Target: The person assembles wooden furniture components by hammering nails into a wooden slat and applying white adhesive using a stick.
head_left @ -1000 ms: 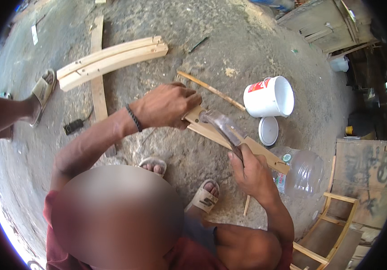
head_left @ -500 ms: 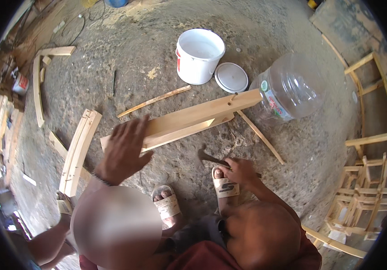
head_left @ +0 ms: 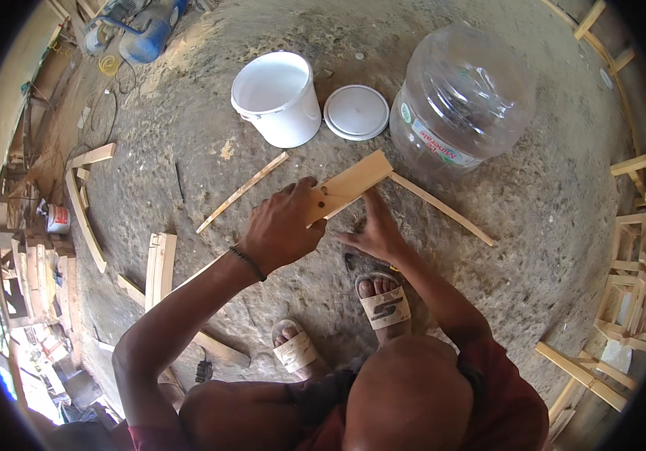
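My left hand [head_left: 281, 229] is wrapped over a pale wooden beam [head_left: 357, 179] that slants up to the right. Two dark holes show in the beam beside my fingers, and its lower part runs behind my left forearm. At the beam's far end, my right hand [head_left: 375, 229] has its thumb spread away and a fingertip against the lower edge; its other fingers are partly hidden. A dark tool, seemingly the hammer [head_left: 360, 263], lies on the ground by my right sandal [head_left: 385, 304], partly covered.
Ahead stand a white bucket [head_left: 278, 101], its lid [head_left: 357, 113] and a large clear plastic bottle [head_left: 462, 98]. Thin wood strips [head_left: 443, 207] lie on the rough floor. Joined beams [head_left: 160, 267] are at left, wooden frames [head_left: 627, 308] at right, and a blue machine [head_left: 146, 37] at far left.
My right hand has let go of the hammer and moved up to the beam. My left hand, flat on the beam before, now grips it farther right. The beam has turned and shifted.
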Available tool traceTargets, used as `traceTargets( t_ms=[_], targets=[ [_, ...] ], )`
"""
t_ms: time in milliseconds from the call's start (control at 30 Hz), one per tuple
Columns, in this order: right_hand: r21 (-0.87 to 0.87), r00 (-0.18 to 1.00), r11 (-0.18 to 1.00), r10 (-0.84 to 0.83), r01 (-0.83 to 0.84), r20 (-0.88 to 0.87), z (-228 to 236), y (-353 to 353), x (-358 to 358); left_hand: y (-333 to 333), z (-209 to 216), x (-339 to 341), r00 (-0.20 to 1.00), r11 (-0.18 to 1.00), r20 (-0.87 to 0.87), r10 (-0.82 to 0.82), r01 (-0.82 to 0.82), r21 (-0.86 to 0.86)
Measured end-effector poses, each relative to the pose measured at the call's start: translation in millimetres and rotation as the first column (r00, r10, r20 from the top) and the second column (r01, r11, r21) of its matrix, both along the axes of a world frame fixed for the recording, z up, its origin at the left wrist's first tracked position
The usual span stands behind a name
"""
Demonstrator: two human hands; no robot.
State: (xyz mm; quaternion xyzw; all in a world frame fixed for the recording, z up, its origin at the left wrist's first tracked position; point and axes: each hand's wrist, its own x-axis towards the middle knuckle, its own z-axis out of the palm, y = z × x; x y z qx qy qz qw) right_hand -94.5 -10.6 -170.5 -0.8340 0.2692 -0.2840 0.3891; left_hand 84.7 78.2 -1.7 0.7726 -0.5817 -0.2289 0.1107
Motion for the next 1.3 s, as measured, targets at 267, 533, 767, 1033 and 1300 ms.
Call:
traceTargets(
  t_ms=[267, 533, 767, 1033, 1300],
  targets=[
    [0.176, 0.934, 0.979, 0.035, -0.104, 0.355, -14.2, -9.7, 81.9, -13.4, 6.7, 22.8, 0.995, 0.998, 0.081, -0.05, 0.053, -0.027],
    [0.096, 0.933, 0.934, 0.33, -0.345, 0.145, 108.3, -50.9, 116.2, 16.5, 84.1, 84.8, 0.943, 0.953, -0.209, 0.261, -0.286, -0.101],
    [-0.125, 0.879, 0.871, 0.464, -0.476, -0.112, 222.3, -61.8, 153.7, 49.5, 145.7, 117.6, 0.715, 0.883, -0.623, 0.315, -0.463, -0.084],
    [-0.176, 0.868, 0.86, 0.434, -0.48, -0.242, 247.9, -42.7, 162.5, 74.9, 145.5, 110.8, 0.577, 0.763, -0.725, 0.375, -0.636, -0.111],
    [-0.304, 0.858, 0.806, 0.447, -0.509, -0.252, 215.0, -35.7, 168.5, 122.0, 91.2, 129.6, 0.464, 0.62, -0.876, 0.135, -0.729, -0.29]
  ],
)
